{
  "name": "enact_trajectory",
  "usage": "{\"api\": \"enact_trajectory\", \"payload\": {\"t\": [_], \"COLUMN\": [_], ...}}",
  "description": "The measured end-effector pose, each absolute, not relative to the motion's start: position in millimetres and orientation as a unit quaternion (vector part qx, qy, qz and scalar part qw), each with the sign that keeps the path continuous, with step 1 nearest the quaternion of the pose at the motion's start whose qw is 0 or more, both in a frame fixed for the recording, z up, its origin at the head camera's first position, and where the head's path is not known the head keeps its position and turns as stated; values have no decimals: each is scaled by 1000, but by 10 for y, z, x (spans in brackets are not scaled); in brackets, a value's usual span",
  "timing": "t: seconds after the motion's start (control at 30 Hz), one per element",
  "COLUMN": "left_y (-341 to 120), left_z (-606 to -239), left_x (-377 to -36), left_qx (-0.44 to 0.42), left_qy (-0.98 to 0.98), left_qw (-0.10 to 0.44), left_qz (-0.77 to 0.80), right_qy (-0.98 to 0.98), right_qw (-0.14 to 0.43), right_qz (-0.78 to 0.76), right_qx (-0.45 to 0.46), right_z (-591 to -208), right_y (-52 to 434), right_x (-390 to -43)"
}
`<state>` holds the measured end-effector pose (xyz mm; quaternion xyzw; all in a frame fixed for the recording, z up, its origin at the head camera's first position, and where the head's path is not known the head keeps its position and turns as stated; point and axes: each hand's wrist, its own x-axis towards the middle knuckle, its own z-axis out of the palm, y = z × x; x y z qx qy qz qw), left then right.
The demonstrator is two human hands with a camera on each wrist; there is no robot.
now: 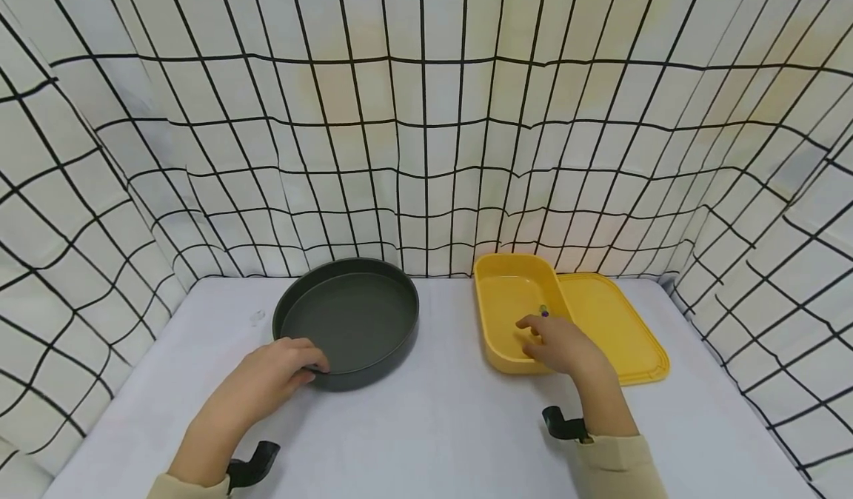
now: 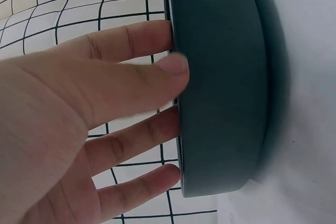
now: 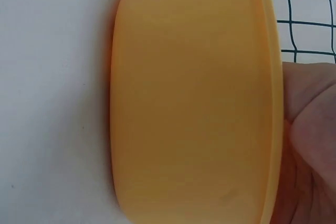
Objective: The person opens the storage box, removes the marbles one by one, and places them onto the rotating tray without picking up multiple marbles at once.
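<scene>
A dark green round pan (image 1: 353,317) sits on the white table, left of centre. My left hand (image 1: 269,377) holds its near-left rim; in the left wrist view the thumb lies on the outside of the pan wall (image 2: 223,93) and the other fingers reach over the rim. To the right stands a yellow rectangular box (image 1: 496,314). My right hand (image 1: 563,343) reaches over its near right side, fingers loosely bent inside. Just beyond those fingers lies a tiny blue and greenish object (image 1: 544,311). In the right wrist view, the box wall (image 3: 194,98) hides the fingertips.
A flat yellow lid (image 1: 616,325) lies right of the box, against its side. White cloth walls with black netting (image 1: 426,151) rise behind the table and on both sides. White tabletop (image 1: 426,425) stretches between the arms. Each wrist wears a black camera mount (image 1: 565,423).
</scene>
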<state>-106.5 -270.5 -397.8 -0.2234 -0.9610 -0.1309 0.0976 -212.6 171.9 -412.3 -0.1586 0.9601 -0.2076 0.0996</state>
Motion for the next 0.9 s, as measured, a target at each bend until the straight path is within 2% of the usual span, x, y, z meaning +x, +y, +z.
{"api": "enact_trajectory", "payload": {"t": [0.53, 0.77, 0.9], "left_y": [-2778, -2811, -2790], "left_z": [-3958, -3957, -3985], "left_x": [-1073, -1109, -1127], "left_qx": [-198, -217, -214], "left_qy": [-969, -963, -963], "left_qw": [65, 81, 68], "left_qz": [-131, -137, -146], "right_qy": [957, 955, 956], "right_qw": [119, 120, 123], "right_qz": [-222, -220, -213], "right_qx": [-147, -162, -158], "right_z": [-4190, -4213, -4224], "right_y": [1659, 1636, 1658], "right_x": [-2148, -2199, -2213]}}
